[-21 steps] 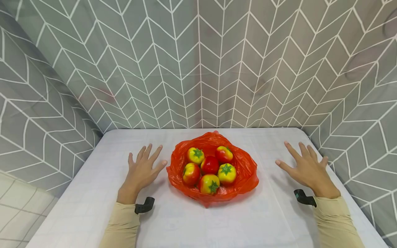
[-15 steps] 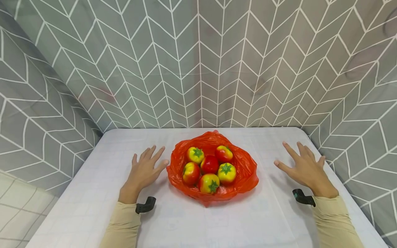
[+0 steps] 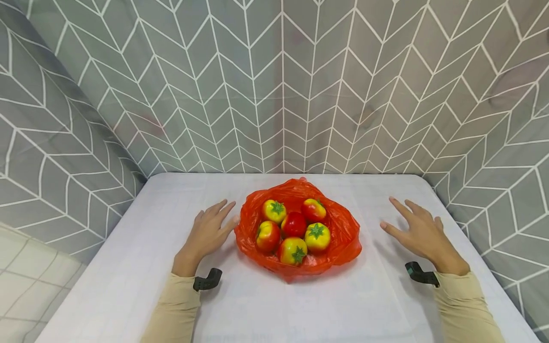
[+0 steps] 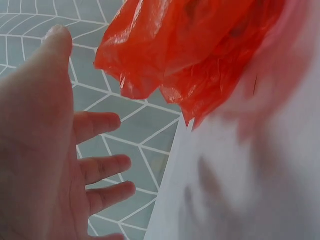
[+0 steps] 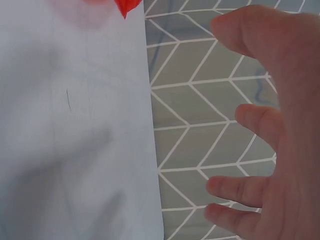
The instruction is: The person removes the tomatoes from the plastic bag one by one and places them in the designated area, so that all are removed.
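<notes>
A red plastic bag lies spread on the table with its mouth facing up. Inside it sit several red and yellow tomato-like fruits, some with green star-shaped tops, such as one yellow fruit at the right and a red one in the middle. My left hand hovers just left of the bag, fingers spread, holding nothing; its thumb tip is close to the bag's edge. In the left wrist view the bag appears apart from the fingers. My right hand floats farther off to the right, fingers spread and holding nothing.
The white-covered table ends at a grey curtain with white chevron lines, which also hangs along both sides. Pale floor tiles show at the lower left. Each wrist wears a black camera mount.
My left hand has moved right, nearer the bag, and my right hand has shifted slightly left relative to the table. The head view has turned a little. The bag and fruits stay put.
</notes>
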